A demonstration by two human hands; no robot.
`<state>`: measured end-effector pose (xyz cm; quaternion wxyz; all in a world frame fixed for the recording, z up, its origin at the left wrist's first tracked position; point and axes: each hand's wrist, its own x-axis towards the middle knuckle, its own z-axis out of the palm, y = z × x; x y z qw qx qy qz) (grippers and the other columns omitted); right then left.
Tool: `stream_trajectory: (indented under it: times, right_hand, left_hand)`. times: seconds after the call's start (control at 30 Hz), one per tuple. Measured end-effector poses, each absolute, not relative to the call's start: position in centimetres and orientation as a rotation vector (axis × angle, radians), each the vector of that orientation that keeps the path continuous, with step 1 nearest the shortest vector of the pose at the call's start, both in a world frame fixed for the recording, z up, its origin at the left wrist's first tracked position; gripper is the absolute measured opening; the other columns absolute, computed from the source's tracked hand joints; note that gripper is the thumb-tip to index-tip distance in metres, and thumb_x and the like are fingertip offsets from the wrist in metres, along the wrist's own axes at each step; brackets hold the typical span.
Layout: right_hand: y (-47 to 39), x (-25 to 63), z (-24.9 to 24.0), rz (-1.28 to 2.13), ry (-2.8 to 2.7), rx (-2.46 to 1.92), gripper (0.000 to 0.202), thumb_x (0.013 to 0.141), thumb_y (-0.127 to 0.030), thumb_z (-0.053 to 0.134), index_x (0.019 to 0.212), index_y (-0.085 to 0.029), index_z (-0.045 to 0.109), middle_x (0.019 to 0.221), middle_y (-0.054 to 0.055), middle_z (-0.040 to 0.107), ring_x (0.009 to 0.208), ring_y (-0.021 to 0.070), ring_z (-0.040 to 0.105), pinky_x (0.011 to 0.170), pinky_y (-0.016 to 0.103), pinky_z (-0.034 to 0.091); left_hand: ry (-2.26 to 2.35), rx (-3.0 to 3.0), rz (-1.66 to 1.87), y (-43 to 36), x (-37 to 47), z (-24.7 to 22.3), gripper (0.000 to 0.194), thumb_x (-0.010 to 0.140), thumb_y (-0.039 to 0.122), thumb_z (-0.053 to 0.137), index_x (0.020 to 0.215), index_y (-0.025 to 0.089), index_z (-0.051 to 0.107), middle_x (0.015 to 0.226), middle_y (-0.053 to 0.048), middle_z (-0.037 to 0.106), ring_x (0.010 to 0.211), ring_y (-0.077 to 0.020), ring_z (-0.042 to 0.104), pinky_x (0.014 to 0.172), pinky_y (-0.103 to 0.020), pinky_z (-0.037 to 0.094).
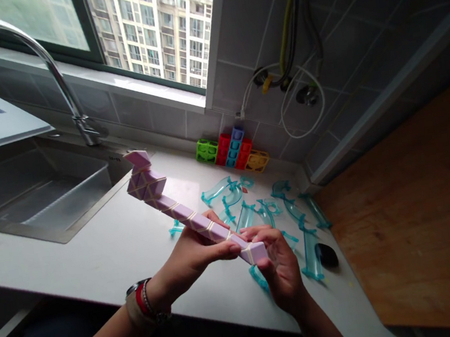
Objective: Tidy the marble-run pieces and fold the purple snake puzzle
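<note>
A pink and white snake puzzle (pixel 190 216) is held up over the white counter, slanting from upper left to lower right. Its far end is folded into a bulky, angular cluster, while the middle runs straight. My left hand (pixel 198 250) is closed around the straight part, thumb along the near side. At the near end, which bends into a short block, my right hand (pixel 278 264) grips with thumb and fingers. Some fingertips of both hands are hidden behind the puzzle.
Several translucent teal track pieces (pixel 312 254) lie scattered on the counter (pixel 107 257). A black rounded object (pixel 328 255) sits at right. Colourful toy blocks (pixel 231 151) stand by the tiled wall. At left are a sink (pixel 62 230) and a tap (pixel 56 75); a wooden panel (pixel 415 209) borders the right.
</note>
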<state>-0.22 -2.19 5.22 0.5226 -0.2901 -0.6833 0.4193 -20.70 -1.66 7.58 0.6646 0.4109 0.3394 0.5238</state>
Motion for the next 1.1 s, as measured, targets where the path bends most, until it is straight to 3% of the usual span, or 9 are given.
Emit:
stream_trajectory:
  times: [0.17, 0.33, 0.47, 0.57, 0.83, 0.97, 1.1]
  right_hand:
    - [-1.9, 0.0, 5.0, 1.170, -1.601, -0.642, 0.029, 0.100, -0.051, 0.061, 0.122, -0.031, 0.060, 0.119, 0.007, 0.068, 0.113, 0.0262, 0.066, 0.095, 0.040, 0.054]
    - [-1.1, -0.2, 4.9, 1.299, -1.533, -0.540, 0.027, 0.100, -0.049, 0.063, 0.121, -0.032, 0.060, 0.121, 0.008, 0.067, 0.118, 0.0284, 0.066, 0.100, 0.045, 0.054]
    - [-1.1, 0.0, 5.5, 1.299, -1.564, -0.505, 0.026, 0.100, -0.043, 0.065, 0.123, -0.032, 0.061, 0.124, 0.009, 0.066, 0.130, 0.0312, 0.060, 0.109, 0.052, 0.049]
    - [-1.1, 0.4, 5.7, 1.267, -1.584, -0.509, 0.025, 0.101, -0.042, 0.064, 0.124, -0.032, 0.061, 0.124, 0.009, 0.067, 0.133, 0.0316, 0.058, 0.110, 0.053, 0.049]
    - [-1.1, 0.3, 4.8, 1.030, -1.665, -0.578, 0.029, 0.100, -0.050, 0.063, 0.123, -0.033, 0.059, 0.118, 0.007, 0.065, 0.117, 0.0282, 0.062, 0.104, 0.051, 0.049]
    - [-1.7, 0.1, 4.6, 0.857, -1.660, -0.771, 0.027, 0.100, -0.050, 0.063, 0.118, -0.030, 0.057, 0.108, 0.005, 0.063, 0.101, 0.0240, 0.063, 0.089, 0.041, 0.051]
    - [-2.3, -0.4, 4.6, 0.997, -1.526, -0.894, 0.025, 0.099, -0.051, 0.064, 0.107, -0.028, 0.058, 0.093, 0.000, 0.059, 0.078, 0.0168, 0.061, 0.074, 0.032, 0.052]
  left_hand:
    - [0.762, 0.918, 1.175, -1.5, -20.8, 7.2, 0.045, 0.069, 0.024, 0.095, 0.086, 0.016, 0.054, 0.079, -0.002, 0.075, 0.069, -0.0115, 0.069, 0.062, -0.019, 0.054]
    - [0.629, 0.909, 1.080, -1.3, -21.0, 6.6, 0.044, 0.075, 0.028, 0.091, 0.091, 0.018, 0.050, 0.079, -0.005, 0.077, 0.065, -0.0186, 0.075, 0.059, -0.026, 0.059]
    - [0.544, 0.858, 1.081, -1.2, -20.7, 6.3, 0.040, 0.078, 0.034, 0.088, 0.088, 0.017, 0.053, 0.084, -0.003, 0.073, 0.045, -0.0070, 0.060, 0.039, -0.017, 0.047]
    - [0.544, 0.859, 1.089, -1.3, -20.4, 6.5, 0.040, 0.078, 0.031, 0.089, 0.088, 0.017, 0.053, 0.081, -0.001, 0.072, 0.041, -0.0031, 0.052, 0.033, -0.012, 0.040]
    - [0.480, 0.933, 1.147, -1.4, -20.5, 6.6, 0.036, 0.080, 0.016, 0.086, 0.091, 0.019, 0.051, 0.088, 0.000, 0.070, 0.054, -0.0086, 0.064, 0.037, -0.015, 0.051]
    - [0.474, 1.084, 1.236, -1.7, -20.6, 6.6, 0.036, 0.078, 0.007, 0.084, 0.092, 0.019, 0.053, 0.100, -0.003, 0.069, 0.065, -0.0120, 0.069, 0.042, -0.018, 0.058]
    - [0.480, 1.130, 1.305, -1.9, -20.5, 6.4, 0.034, 0.079, 0.006, 0.084, 0.094, 0.019, 0.056, 0.105, -0.004, 0.069, 0.069, -0.0141, 0.073, 0.055, -0.026, 0.064]
